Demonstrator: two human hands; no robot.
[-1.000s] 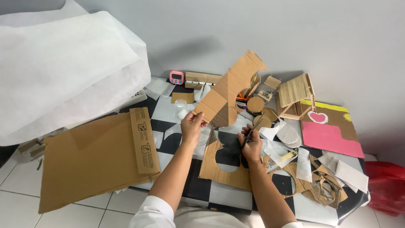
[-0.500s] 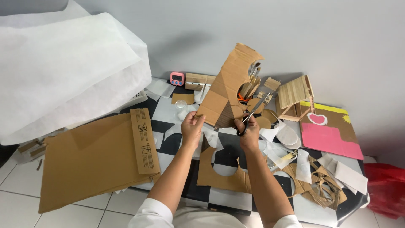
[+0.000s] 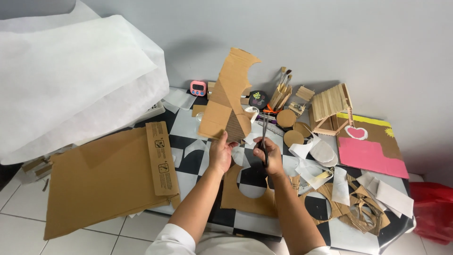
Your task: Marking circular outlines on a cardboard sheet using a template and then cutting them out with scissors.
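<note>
Sleeves of white show at the bottom edge, and both forearms reach up over a checked black-and-white surface. Under the forearms lies a flat cardboard piece with a round hole cut through it. Left of it a big cardboard sheet with a folded flap spreads over the surface edge onto the tiled floor. Right of the forearms, brown and white scraps lie heaped, with a red bag beyond the corner. The left hand pinches the lower edge of a tall cardboard strip, thumb in front, fingers behind, holding it upright and tilted slightly to the right, its top edge jagged. The right hand is curled through the handles of scissors, whose blades point up and away just beside the strip's lower right edge; whether they bite the cardboard cannot be told. Farther on sit two cardboard discs, a small stick house, a pink-and-brown board with a heart, brushes in a holder, and a pink timer near the grey wall. White paper billows at the far left.
</note>
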